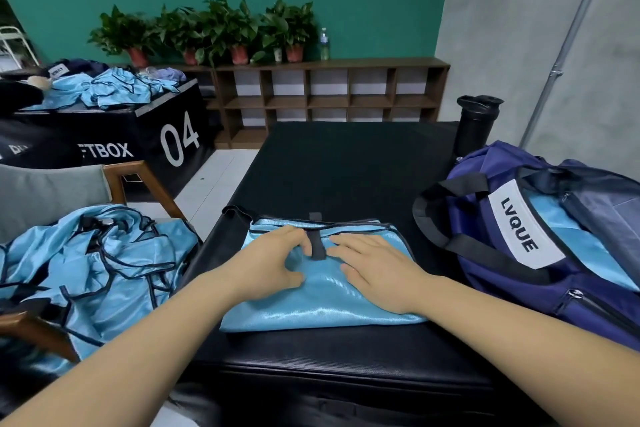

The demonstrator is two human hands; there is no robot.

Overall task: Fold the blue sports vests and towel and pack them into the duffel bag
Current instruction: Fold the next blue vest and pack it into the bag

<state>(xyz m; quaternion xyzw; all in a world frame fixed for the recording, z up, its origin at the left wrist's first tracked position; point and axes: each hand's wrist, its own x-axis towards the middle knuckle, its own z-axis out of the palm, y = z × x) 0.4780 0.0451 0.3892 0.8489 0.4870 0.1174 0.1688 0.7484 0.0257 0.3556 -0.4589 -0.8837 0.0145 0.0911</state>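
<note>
A light blue sports vest with dark trim lies folded into a rectangle on the black padded bench. My left hand rests on its left half with the fingers slightly curled beside a short black strap. My right hand lies flat on the vest's right half, fingers straight. The navy duffel bag with a white LVQUE label stands open at the right, with blue fabric showing inside. A heap of unfolded blue vests lies on the chair at the left.
A black bottle stands behind the bag. More blue vests lie on a black box marked 04 at the far left. A wooden cubby shelf with potted plants runs along the green wall. A grey curtain hangs at the right.
</note>
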